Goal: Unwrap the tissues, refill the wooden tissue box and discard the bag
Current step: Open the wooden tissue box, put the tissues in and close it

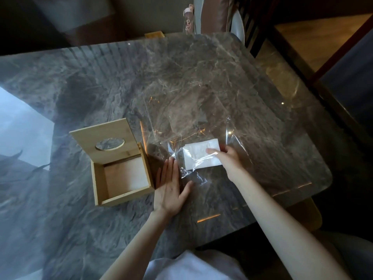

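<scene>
Head view: a dark marbled worktop [121, 81] is seen from above, with a wooden tissue box [121, 174] standing on its left part. The box's hinged lid [105, 136], pierced by an oval opening, is raised and leans back, and the inside of the box is shown bare. Just right of the box, the left hand [170, 188] is laid flat with fingers spread, palm down, pressing on the near end of a clear plastic bag [201, 122]. The bag is spread wide and crinkled across the middle of the worktop. A white stack of tissues [198, 155] is seen lying inside the bag's near part. The right hand [226, 156] is placed at the right end of the stack, thumb on top; whether the tissues are gripped through the film or directly cannot be told. A bottle [188, 19] is visible beyond the far edge.
</scene>
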